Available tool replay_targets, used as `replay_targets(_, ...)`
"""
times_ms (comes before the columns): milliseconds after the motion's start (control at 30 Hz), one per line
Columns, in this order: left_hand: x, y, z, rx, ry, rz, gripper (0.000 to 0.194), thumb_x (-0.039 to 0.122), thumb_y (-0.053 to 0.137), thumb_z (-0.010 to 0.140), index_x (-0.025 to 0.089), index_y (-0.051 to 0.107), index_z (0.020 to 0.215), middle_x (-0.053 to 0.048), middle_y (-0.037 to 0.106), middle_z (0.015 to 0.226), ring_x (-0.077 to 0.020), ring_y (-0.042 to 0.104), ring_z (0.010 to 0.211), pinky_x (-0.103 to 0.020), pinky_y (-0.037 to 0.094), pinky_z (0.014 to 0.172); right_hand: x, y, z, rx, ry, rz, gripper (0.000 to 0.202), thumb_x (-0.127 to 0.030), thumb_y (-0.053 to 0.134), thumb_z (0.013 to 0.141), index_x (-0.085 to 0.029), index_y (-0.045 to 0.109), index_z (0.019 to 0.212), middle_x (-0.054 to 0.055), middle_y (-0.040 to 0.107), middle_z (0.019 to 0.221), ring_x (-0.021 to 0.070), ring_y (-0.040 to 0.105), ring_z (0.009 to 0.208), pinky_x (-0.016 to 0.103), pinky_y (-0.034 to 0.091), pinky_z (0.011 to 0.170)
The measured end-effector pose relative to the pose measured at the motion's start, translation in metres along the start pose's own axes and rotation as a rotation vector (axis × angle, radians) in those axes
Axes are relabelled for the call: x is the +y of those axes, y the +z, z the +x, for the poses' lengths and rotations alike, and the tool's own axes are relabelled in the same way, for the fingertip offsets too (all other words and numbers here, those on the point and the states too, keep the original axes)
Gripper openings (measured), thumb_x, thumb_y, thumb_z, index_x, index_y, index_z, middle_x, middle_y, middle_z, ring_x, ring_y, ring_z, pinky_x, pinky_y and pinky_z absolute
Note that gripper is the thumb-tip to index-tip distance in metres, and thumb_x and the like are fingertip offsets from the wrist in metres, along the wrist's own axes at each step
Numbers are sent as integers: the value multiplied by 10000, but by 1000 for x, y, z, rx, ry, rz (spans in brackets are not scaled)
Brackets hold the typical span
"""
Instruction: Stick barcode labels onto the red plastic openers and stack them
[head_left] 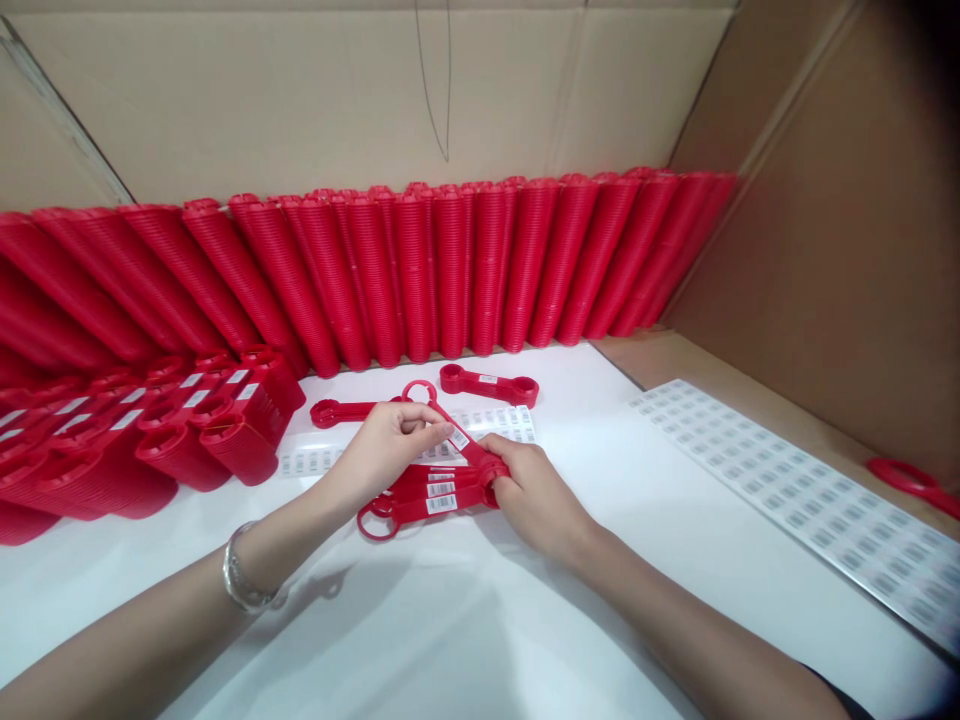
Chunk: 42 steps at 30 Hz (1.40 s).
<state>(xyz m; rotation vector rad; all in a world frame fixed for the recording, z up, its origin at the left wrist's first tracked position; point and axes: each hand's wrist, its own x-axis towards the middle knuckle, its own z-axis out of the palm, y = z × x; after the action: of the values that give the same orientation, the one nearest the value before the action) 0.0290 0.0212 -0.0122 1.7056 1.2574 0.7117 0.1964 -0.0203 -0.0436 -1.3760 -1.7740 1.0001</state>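
Several red plastic pieces with a ring at each end (409, 512) are fanned out in my right hand (536, 490), which is closed around their right ends. White barcode labels show on their flat middles. The uppermost piece slants up to the left, its open ring (418, 392) sticking out past my left hand (401, 440). My left fingers are curled, with thumb and forefinger pinched at a barcode label (459, 438) on that piece. Behind the hands, a sheet of barcode labels (307, 460) lies on the white surface, partly hidden by my left hand and the pieces.
One labelled red piece (489, 385) lies beyond the hands, another (341, 412) to its left. Tall red stacks (450, 270) lean along the cardboard wall (300, 100). Shorter labelled stacks (240, 430) stand left. Label sheets (810, 500) and a red piece (911, 477) lie right.
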Motion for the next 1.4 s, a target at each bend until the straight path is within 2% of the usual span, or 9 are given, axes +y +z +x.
replay_targets(267, -3, 2, -2, 73, 158, 295, 256, 387, 507, 814, 168, 614, 738, 79, 295, 449, -74, 281, 432, -201, 209, 423, -2, 1, 0, -12, -7, 14, 282, -9, 336, 612, -179, 521, 739, 18, 610, 744, 154, 538, 668, 258, 383, 589)
replay_targets(533, -9, 7, -6, 301, 632, 1066, 343, 448, 407, 867, 148, 548, 778, -64, 549, 761, -190, 471, 689, -292, 373, 601, -2, 1, -1, -2, -58, -21, 248, -3, 337, 598, -188, 475, 689, 17, 593, 734, 162, 524, 680, 266, 376, 604)
replay_targets(633, -10, 5, -3, 386, 643, 1219, 420, 520, 392, 851, 131, 539, 798, -83, 528, 762, -209, 456, 688, -314, 383, 602, -3, 1, -1, -4, -73, -23, 278, 0, 337, 593, -186, 500, 721, 23, 600, 758, 166, 527, 696, 270, 381, 615)
replay_targets(800, -9, -4, 4, 487, 539, 1254, 565, 584, 350, 842, 87, 502, 1063, -109, 527, 861, -238, 484, 776, -331, 416, 664, -5, 1, -3, -20, -89, 25, 288, -1, 334, 613, -185, 514, 741, 22, 615, 771, 165, 540, 699, 266, 397, 617)
replay_targets(933, -9, -12, 7, 458, 432, 1240, 531, 505, 326, 886, 96, 430, 1209, -120, 570, 924, -263, 530, 830, -345, 425, 680, -4, 2, -3, -19, -96, 28, 309, -3, 332, 612, -180, 540, 756, 27, 620, 790, 170, 549, 730, 271, 403, 643)
replay_targets(1067, -10, -16, 8, 375, 397, 1018, 376, 388, 259, 930, 161, 456, 1155, -94, 598, 1046, -244, 545, 963, -329, 428, 753, 0, 0, -1, -7, -72, 49, 329, 1, 336, 606, -180, 554, 774, 22, 631, 791, 168, 555, 726, 267, 400, 644)
replay_targets(1167, -11, -17, 9, 352, 416, 892, 302, 273, 226, 928, 173, 435, 1122, -77, 601, 994, -219, 565, 906, -318, 429, 728, 2, -3, 1, 7, -47, 57, 330, 1, 331, 604, -177, 557, 767, 20, 634, 784, 166, 554, 714, 260, 395, 629)
replay_targets(1300, -12, -17, 11, 374, 451, 881, 235, 176, 286, 861, 144, 433, 1041, -80, 576, 870, -225, 551, 813, -328, 417, 680, 4, -5, 3, 24, -34, 71, 339, -2, 336, 618, -176, 570, 790, 20, 638, 790, 164, 556, 712, 250, 394, 619)
replay_targets(1400, -12, -17, 10, 306, 414, 946, 171, 123, 337, 784, 165, 467, 886, -57, 545, 755, -222, 523, 734, -323, 397, 634, 6, -6, 4, 31, -35, 72, 342, -10, 342, 623, -176, 579, 805, 23, 641, 806, 167, 560, 731, 248, 397, 625)
